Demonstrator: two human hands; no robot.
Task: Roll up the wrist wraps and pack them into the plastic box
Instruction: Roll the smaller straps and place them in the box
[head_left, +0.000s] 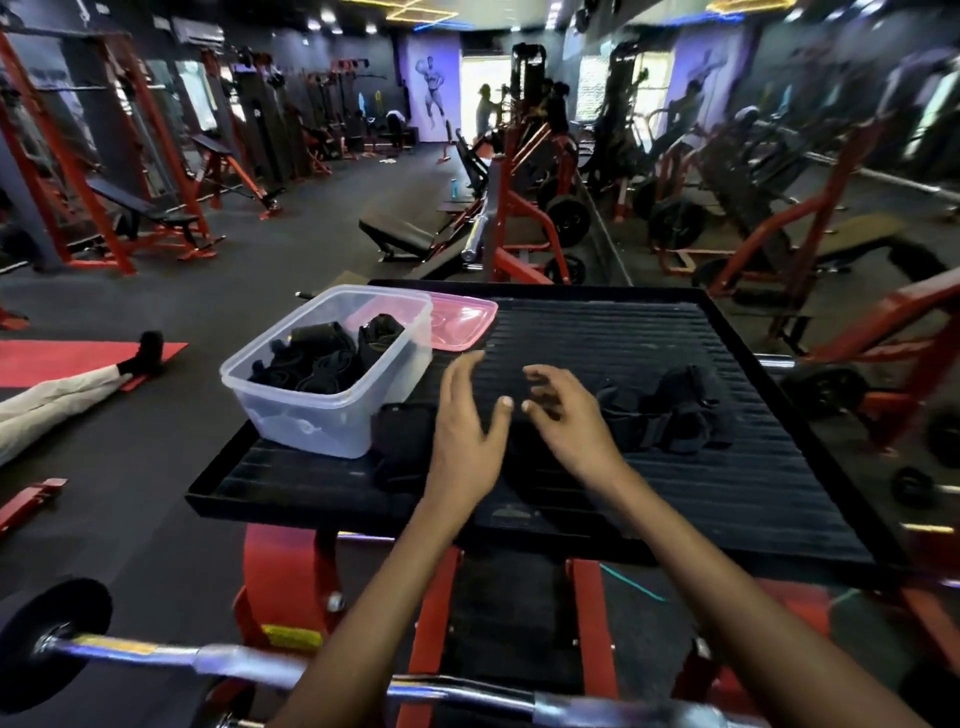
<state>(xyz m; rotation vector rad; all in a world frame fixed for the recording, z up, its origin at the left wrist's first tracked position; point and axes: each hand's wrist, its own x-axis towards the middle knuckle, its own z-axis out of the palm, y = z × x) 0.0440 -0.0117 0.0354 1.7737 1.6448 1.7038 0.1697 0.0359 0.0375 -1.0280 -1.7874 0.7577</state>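
A clear plastic box (291, 410) stands at the left of a black ribbed platform (727, 488), with several rolled black wrist wraps (332, 364) inside. Its pink lid (457, 325) lies just behind it. A flat black wrap (402, 447) lies beside the box, under and left of my left hand (467, 431). A pile of loose black wraps (670, 410) sits right of my right hand (561, 415). Both hands hover over the platform's middle, fingers spread, holding nothing.
A chrome barbell (249, 662) with a black plate crosses the near foreground below my arms. Red machine frames stand under and around the platform. A person's legs (67, 389) lie on the floor at left. Gym racks and benches fill the background.
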